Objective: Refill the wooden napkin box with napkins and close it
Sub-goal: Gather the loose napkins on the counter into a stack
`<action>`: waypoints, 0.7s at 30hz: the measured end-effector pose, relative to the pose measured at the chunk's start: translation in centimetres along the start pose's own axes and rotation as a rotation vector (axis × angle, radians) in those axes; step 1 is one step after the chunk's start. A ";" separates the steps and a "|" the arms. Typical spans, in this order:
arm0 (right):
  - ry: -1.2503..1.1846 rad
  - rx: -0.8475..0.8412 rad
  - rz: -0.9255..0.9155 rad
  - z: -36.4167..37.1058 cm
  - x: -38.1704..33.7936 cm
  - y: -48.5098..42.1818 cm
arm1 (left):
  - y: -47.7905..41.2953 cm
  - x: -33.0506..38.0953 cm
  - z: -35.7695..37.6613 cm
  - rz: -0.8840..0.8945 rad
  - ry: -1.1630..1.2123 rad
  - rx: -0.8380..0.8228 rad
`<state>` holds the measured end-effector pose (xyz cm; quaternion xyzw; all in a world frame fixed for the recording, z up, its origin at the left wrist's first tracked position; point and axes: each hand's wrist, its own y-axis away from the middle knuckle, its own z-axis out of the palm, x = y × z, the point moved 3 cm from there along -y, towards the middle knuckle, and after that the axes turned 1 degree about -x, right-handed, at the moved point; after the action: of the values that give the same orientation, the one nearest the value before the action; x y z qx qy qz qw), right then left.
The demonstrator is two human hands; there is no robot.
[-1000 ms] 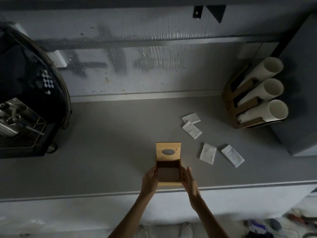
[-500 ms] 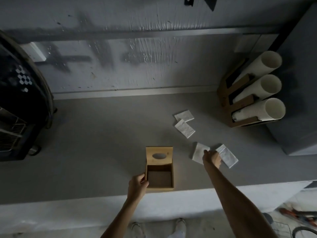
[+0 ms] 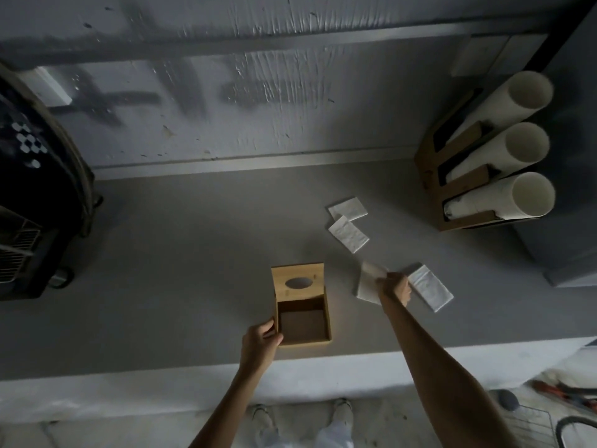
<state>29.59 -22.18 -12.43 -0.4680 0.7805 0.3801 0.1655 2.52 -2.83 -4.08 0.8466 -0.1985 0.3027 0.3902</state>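
Note:
The wooden napkin box stands open near the counter's front edge, its inside bare. Its lid, with an oval slot, is tipped back on the far side. My left hand holds the box's left wall. My right hand pinches a white napkin just right of the box, its far edge curling up off the counter. A second napkin lies flat right beside that hand. Two more napkins lie farther back.
A wooden holder with three stacks of white paper cups sits at the back right against a grey cabinet. A dark machine fills the left side. The grey counter ends at a wall behind.
My right hand left the box, reached right and gripped a napkin, whose edge is now lifting. My left hand has stayed at the box's left side. The view shifted slightly right.

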 end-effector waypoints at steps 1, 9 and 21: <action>-0.054 -0.087 -0.052 -0.8 -0.6 -0.1 | 0.0 0.0 0.0 -0.004 0.002 0.012; 0.037 -0.476 -0.369 -13.6 -4.5 -7.4 | 0.2 0.0 0.3 -0.023 0.044 0.047; 0.465 -0.369 -0.490 -9.9 0.1 -11.7 | 0.4 0.5 1.0 0.013 -0.045 0.120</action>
<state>40.50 -32.86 -11.08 -0.7362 0.5807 0.3472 -0.0171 3.02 -3.94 -4.03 0.8738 -0.1941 0.2973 0.3322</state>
